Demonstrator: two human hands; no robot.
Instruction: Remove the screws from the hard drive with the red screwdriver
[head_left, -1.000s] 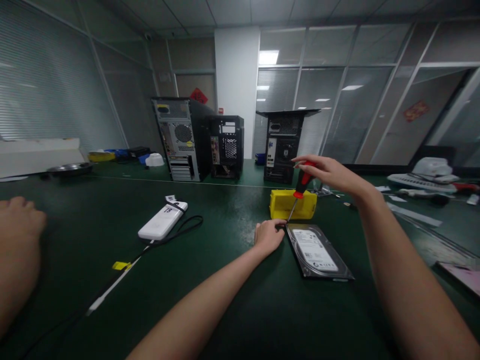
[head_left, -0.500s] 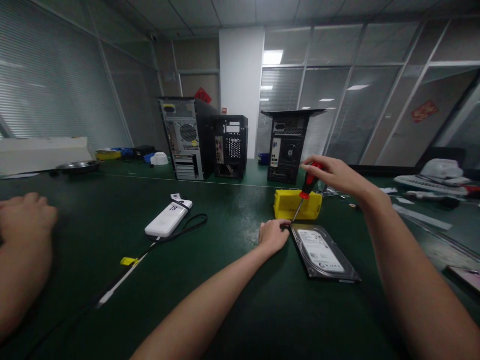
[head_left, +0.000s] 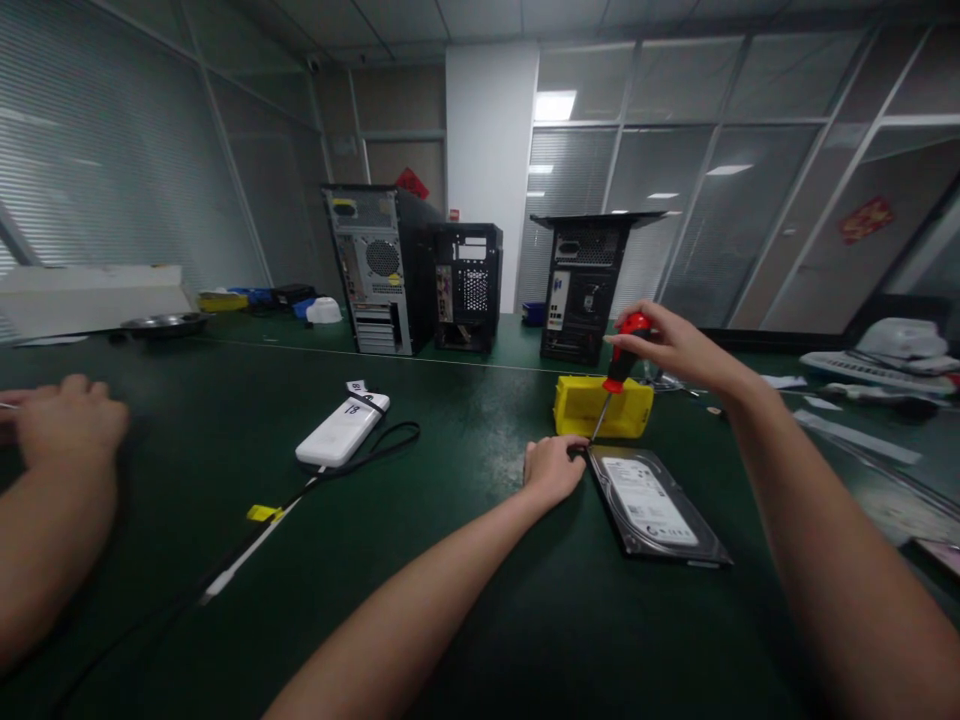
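My right hand (head_left: 660, 340) is closed around the handle of a red and black screwdriver (head_left: 622, 360), whose shaft slants down to the upper left corner of a hard drive (head_left: 651, 502). The drive lies label up on the dark green table (head_left: 480, 620). At that same corner, beside the tip, my left hand (head_left: 553, 468) has its fingers pinched together; what they hold, if anything, is too small to name. A yellow plastic box (head_left: 581, 405) stands just behind the tip.
Another person's hand (head_left: 71, 425) rests at the far left. Left of centre lies a white power bank (head_left: 343, 430) with a black cable. Computer cases (head_left: 409, 270) stand at the back, with another case (head_left: 581, 290) further right. A metal dish (head_left: 163, 324) sits back left.
The whole view has shifted slightly, moving things a little to the right. The other person's hand shows more at the left. My hands keep nearly the same pose at the drive.
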